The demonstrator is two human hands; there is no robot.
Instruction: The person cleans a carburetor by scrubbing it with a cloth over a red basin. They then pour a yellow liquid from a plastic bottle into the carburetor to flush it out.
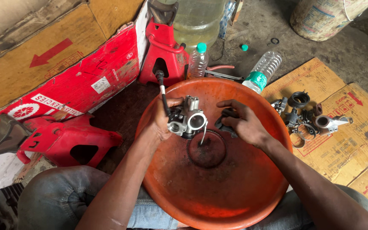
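1. The carburetor (187, 120) sits over the orange basin (252, 187), pinched at one end by the left hand (163, 121); a slip would likely drop it into the greasy bowl.
2. The right hand (244, 123) curls down onto a black part (225, 123), apparently gripping it; the fingers hide the contact.
3. Both forearms angle inward over the knees.

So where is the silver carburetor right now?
In the head view, the silver carburetor sits in the left hand, over the orange basin, left of the right hand.
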